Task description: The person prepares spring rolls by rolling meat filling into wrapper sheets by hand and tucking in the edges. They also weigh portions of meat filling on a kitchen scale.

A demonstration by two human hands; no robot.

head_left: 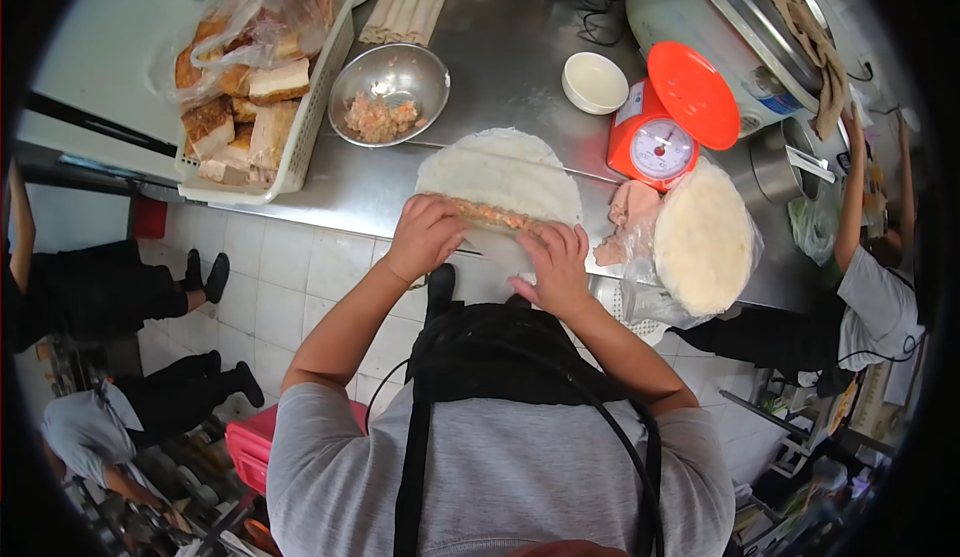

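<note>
Spring-roll wrapper, a big round translucent one, is lying right at the front edge of the steel counter, with a strip of orange-pink minced filling running across its near side.

Containers: a metal mixing bowl sits further back and a bit left, with a heap of what looks like the same mince in it. Left of that, by the counter's front edge, there's a white plastic basket piled with chunks of cooked pork, and a clear plastic bag on top. Small white bowl is back toward the right, just beside a red kitchen scale. At the front edge on the right, a pale stack of round wrappers has clear plastic around it, next to a crumpled pinkish thing I can't identify. Row of finished-looking rolls well back, behind the mixing bowl.

Hands: left hand has its fingers curled over the filling's left end; thumb's hidden, so can't tell if it's pinching. Right hand is looser, fingertips touching the right end, thumb spread well apart from the fingers.
</note>
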